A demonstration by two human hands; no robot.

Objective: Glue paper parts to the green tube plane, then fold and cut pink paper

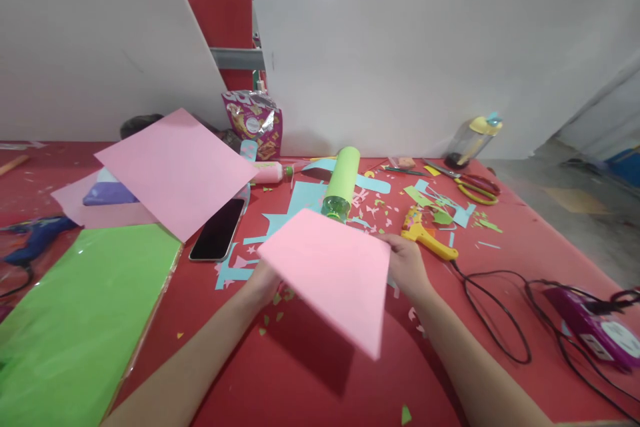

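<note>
A sheet of pink paper point(333, 267) is held up off the red table between my two hands, tilted with one corner toward me. My left hand point(267, 280) grips its left edge, the fingers mostly hidden under the sheet. At the right corner, my right hand point(406, 263) pinches the paper. Just beyond the sheet lies a bottle wrapped in light green paper point(345, 173), its clear green neck toward me. Cut light blue paper point(305, 197) and small pink and green scraps lie around it. A yellow glue gun point(427, 240) rests right of my right hand.
Left are a phone point(219, 230), another pink sheet point(180, 173), a green paper pack point(95, 320) and a blue glue gun point(40, 240). Right are scissors point(477, 188), a water bottle point(473, 140) and a purple power strip point(595, 330) with loose cords. White boards point(400, 60) stand behind.
</note>
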